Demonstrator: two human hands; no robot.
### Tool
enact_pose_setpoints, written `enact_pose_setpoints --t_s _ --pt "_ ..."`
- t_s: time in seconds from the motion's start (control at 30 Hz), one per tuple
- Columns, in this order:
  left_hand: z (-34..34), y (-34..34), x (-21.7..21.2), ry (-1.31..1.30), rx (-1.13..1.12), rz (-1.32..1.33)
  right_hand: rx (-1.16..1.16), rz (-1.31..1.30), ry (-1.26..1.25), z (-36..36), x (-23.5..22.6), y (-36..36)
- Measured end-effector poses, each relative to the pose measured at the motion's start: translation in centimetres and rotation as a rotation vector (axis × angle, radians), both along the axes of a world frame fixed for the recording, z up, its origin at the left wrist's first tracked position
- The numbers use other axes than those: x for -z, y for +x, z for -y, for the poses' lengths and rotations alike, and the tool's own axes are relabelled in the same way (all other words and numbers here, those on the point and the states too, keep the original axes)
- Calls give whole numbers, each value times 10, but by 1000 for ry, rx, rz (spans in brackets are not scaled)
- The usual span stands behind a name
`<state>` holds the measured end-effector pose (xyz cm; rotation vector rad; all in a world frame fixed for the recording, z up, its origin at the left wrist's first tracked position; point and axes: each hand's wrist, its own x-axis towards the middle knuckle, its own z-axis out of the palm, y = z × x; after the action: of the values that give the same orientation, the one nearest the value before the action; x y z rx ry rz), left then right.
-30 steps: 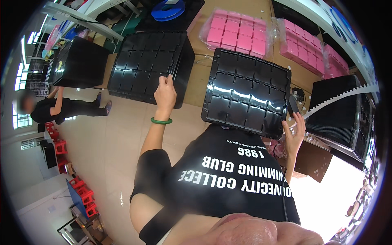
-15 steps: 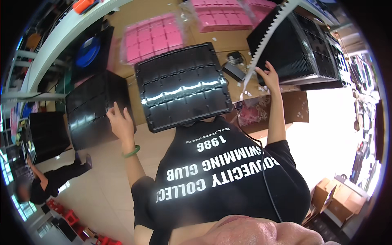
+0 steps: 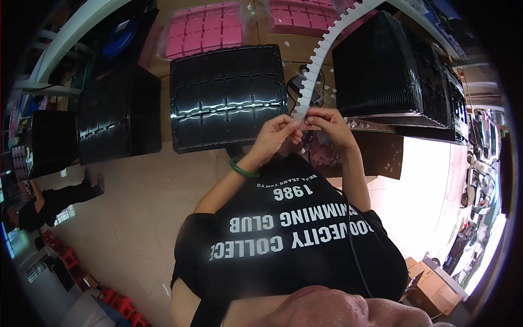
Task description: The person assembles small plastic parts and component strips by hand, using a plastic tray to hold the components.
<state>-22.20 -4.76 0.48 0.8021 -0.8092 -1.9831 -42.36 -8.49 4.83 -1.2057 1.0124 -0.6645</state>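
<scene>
Both hands meet at frame centre; the left hand (image 3: 275, 133) and right hand (image 3: 329, 124) pinch the lower end of a white notched strip (image 3: 318, 57). It runs toward the upper right; a black tray (image 3: 226, 103) lies on the desk (image 3: 141, 185) just left.

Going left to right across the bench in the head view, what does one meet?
Stack of black trays at the far left → taller black tray stack → black compartment tray → left hand → right hand, both pinching the white notched strip → large black tray stack.
</scene>
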Motion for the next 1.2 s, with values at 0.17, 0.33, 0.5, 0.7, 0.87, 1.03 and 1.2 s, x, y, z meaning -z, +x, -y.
enact_pose_setpoints --t_s 0.17,0.33,0.5,0.7,0.87,1.03,1.2 --pt "-30 10 -8 183 86 -228 -75 287 252 -12 24 15" --pt "-55 15 -10 236 30 -375 -126 405 309 -12 50 24" --pt "-80 32 -36 112 15 -110 -198 -242 4 11 31 39" --pt "-83 32 -39 30 116 -30 -362 -635 -840 21 62 68" --pt "-79 39 -33 -6 93 -55 -312 -685 -862 17 67 76" --pt "-74 50 -32 -13 85 -35 -356 -744 -744 23 60 78" --pt "-70 58 -35 -2 116 8 -346 -799 -669 24 60 81"
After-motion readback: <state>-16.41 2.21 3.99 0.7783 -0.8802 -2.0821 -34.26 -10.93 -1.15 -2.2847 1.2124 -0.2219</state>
